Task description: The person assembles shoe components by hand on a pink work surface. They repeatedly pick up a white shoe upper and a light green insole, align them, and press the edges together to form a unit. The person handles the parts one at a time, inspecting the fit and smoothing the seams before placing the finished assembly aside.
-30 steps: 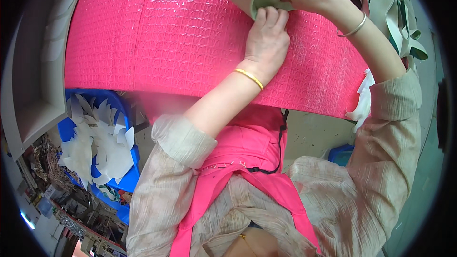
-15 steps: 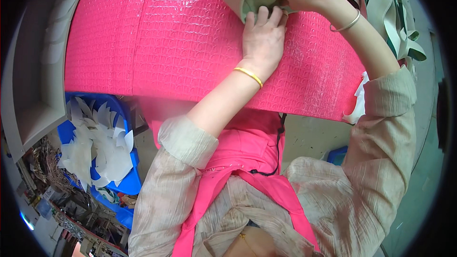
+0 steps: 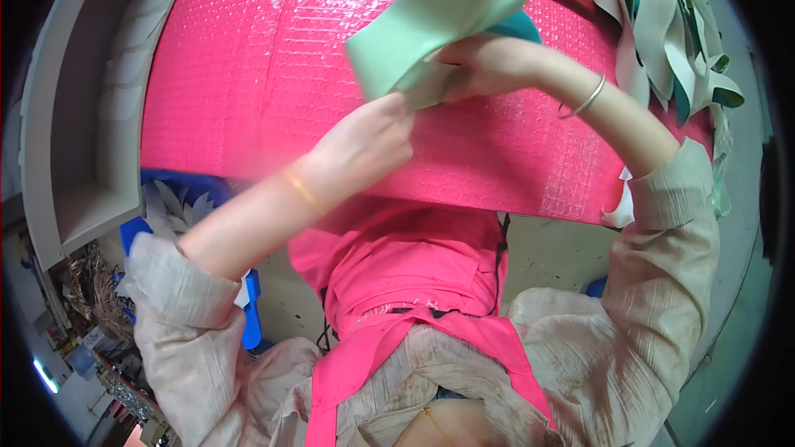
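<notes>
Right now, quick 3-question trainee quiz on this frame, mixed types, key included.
1. True or false: both hands touch the pale green sheet.
2. What covers the table? A) pink bubble wrap B) grey cloth C) bare wood
3. Where does the pile of cut pieces lie, as the person sees it?

Key:
1. True: the left hand and the right hand both meet the sheet's lower edge, and it is lifted off the table.
2. A, the pink bubble wrap.
3. At the far right of the table, beyond the right wrist.
</notes>
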{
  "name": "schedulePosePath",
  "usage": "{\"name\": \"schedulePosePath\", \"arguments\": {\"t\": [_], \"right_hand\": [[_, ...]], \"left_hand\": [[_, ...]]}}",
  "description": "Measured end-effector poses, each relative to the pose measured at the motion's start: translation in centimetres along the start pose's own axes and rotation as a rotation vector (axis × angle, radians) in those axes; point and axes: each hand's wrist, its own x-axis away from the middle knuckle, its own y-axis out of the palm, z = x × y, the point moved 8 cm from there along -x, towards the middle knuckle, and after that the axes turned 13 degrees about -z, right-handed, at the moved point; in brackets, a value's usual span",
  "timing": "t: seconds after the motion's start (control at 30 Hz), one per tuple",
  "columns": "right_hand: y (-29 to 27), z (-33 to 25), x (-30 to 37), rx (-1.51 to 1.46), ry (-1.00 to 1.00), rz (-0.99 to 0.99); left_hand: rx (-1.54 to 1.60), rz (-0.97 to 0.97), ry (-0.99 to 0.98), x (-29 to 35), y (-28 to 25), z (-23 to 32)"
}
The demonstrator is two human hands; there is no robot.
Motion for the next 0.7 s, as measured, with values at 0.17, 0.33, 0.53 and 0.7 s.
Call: {"name": "schedulePosePath", "arguments": {"t": [0.17,0.33,0.53,0.7], "right_hand": [[0.8,0.9,-2.0,-0.156,0.016,0.323],[-0.2,-1.5,-1.3,-0.048,0.102,0.336],[-0.3,-1.5,-2.2,0.031,0.127,0.238],[-0.1,-1.9,-3.0,0.196,0.203,0.302]], "left_hand": [[0.102,0.097,-0.206,1.7,0.4,-0.2],[0.035,0.215,-0.300,2.4,0.2,-0.1],[0.175,0.279,-0.349,2.7,0.7,-0.1],[0.176,0.259,-0.372,3.0,0.9,-0.3]]}}
